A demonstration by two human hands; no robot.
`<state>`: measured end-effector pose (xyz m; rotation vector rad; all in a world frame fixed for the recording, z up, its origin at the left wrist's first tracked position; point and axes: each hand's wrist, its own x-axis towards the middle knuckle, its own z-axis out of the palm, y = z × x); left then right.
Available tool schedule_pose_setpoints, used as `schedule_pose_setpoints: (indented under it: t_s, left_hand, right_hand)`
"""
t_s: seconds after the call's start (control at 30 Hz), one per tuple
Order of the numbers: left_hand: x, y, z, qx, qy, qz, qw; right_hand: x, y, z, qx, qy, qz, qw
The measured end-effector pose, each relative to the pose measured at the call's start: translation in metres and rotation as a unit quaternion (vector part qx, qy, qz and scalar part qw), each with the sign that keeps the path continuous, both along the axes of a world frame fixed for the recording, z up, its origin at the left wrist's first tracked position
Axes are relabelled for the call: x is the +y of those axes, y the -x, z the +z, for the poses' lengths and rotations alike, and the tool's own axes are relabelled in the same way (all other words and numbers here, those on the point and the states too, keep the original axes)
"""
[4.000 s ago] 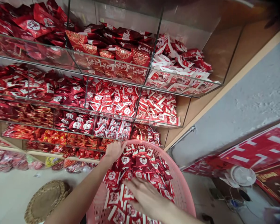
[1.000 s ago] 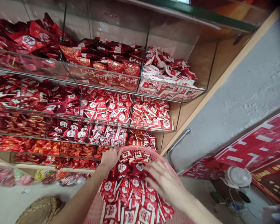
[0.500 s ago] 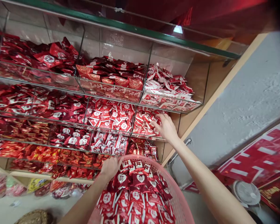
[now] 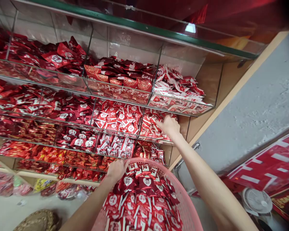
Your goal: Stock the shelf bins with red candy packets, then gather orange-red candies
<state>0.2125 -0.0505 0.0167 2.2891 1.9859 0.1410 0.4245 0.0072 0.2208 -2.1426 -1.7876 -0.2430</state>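
Note:
A pink plastic basket full of small red wrapped packets is at the bottom centre. My left hand is closed over the far left of its rim. My right hand reaches into a shelf bin of red and white packets, on the right of the second row. Its thumb stands apart from the bent fingers, whose tips are partly hidden. No packet shows in this hand.
Clear-walled shelf bins hold more red packets. A glass shelf lies above, and a wooden side panel borders the grey wall. A woven basket, bagged goods and a white fan are lower down.
The shelves sit slightly further right and higher in view. My right hand's fingers have bent down more over the packets. My left hand still grips the basket rim.

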Motion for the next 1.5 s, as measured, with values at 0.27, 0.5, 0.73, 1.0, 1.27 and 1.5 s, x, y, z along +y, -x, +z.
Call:
schedule_pose_setpoints:
  t_s: [0.27, 0.5, 0.73, 1.0, 1.27, 1.5]
  left_hand:
    - [0.0, -0.001, -0.001, 0.003, 0.0, 0.008, 1.0]
    - [0.0, -0.002, -0.002, 0.002, 0.005, 0.007, 1.0]
    - [-0.001, -0.003, -0.001, 0.007, 0.008, 0.005, 1.0]
    - [-0.001, -0.004, -0.001, 0.021, 0.015, 0.005, 1.0]
    - [-0.001, -0.004, -0.002, 0.02, -0.001, 0.003, 1.0]
    - [-0.002, -0.003, 0.0, 0.015, 0.004, 0.004, 1.0]
  right_hand:
    - [-0.014, -0.006, 0.003, 0.061, -0.038, -0.014, 0.997]
    - [-0.081, 0.0, -0.015, 0.209, -0.046, 0.186, 0.959]
    - [-0.17, 0.042, -0.099, 0.225, 0.225, 0.344, 0.883]
    - [-0.22, 0.071, -0.175, 0.052, 0.337, 0.406, 0.848]
    - [-0.233, 0.088, -0.206, 0.009, 0.34, 0.435, 0.834]
    - [-0.228, 0.089, -0.199, -0.022, 0.325, 0.443, 0.835]
